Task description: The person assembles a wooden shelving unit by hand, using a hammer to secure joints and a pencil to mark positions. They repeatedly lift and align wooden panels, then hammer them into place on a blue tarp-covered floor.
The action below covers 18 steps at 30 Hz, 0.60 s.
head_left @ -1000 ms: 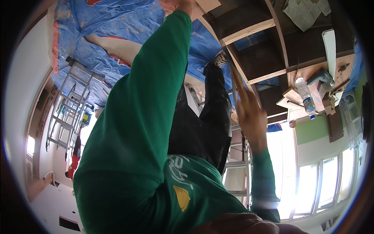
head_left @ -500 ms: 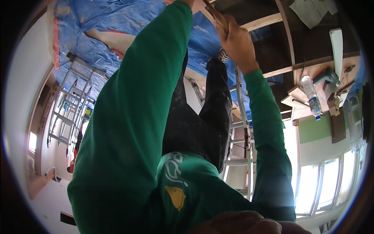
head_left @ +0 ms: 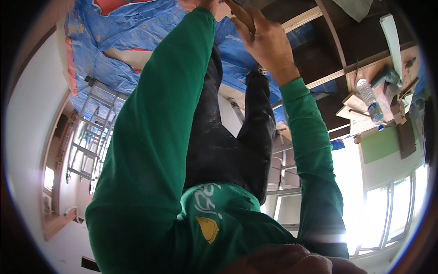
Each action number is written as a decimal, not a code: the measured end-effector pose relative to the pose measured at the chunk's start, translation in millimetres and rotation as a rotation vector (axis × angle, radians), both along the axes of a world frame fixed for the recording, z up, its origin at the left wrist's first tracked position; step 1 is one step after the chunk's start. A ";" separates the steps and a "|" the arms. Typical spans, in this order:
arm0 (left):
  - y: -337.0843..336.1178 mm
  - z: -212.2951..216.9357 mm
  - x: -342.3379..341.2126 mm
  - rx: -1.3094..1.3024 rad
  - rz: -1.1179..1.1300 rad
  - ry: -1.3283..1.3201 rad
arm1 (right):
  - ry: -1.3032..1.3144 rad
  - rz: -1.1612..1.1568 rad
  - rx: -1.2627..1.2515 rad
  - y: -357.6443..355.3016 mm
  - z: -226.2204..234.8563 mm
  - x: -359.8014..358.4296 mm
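My right hand (head_left: 270, 44) is closed around a brown wooden handle (head_left: 242, 17) near the top of the view. The handle slants up and left to the top edge; its far end is cut off, so the kind of tool does not show. My left hand (head_left: 197, 4) is only partly in view at the top edge, close to the handle's upper end. Its fingers are hidden, and I cannot tell whether it holds anything. A small pale pinkish surface (head_left: 221, 11) lies between the two hands. Green sleeves cover both my arms.
Blue plastic sheeting (head_left: 150, 27) spreads beyond my arms. Wooden framing (head_left: 303, 19) crosses dark gaps at right. A board (head_left: 353, 77) there carries a plastic water bottle (head_left: 368, 100) and a power drill (head_left: 387, 76). Metal ladders stand at left (head_left: 86, 150) and behind my legs (head_left: 285, 192).
Both hands have shifted slightly left in the view, and the right hand is a little lower. More of my left hand shows. The surroundings have shifted as my head moved.
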<state>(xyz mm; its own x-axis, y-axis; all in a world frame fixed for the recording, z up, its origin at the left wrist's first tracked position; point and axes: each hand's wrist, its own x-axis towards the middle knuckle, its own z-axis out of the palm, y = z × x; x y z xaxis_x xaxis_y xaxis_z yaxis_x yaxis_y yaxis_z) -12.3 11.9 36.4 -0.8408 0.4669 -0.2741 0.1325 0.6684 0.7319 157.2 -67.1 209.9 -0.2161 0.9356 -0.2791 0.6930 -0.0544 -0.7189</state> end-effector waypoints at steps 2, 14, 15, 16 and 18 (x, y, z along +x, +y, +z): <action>2.5 -4.3 8.5 0.011 -0.020 -0.035 | 0.109 -0.121 0.092 5.8 18.0 -4.9; 45.7 -23.3 -63.1 0.038 -0.385 -0.051 | 0.359 -0.922 -0.202 -94.9 140.7 64.4; 49.6 -24.7 -60.5 -0.035 -0.354 -0.138 | 0.314 -0.928 -0.195 -97.2 138.3 58.4; 71.0 -7.7 -35.4 -0.100 -0.345 -0.237 | 0.367 -0.988 -0.162 -97.5 131.3 47.9; 92.7 -18.9 -13.5 -0.127 -0.354 -0.284 | 0.492 -1.075 -0.096 -92.7 117.1 26.3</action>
<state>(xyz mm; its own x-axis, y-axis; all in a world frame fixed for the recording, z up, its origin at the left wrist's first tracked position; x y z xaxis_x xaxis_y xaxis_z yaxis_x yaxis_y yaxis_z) -25.8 104.7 17.5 -0.5189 0.6593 -0.5442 0.1749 0.7050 0.6874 183.5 -159.8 327.0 0.5642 0.6825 -0.4647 -0.0909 -0.5080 -0.8565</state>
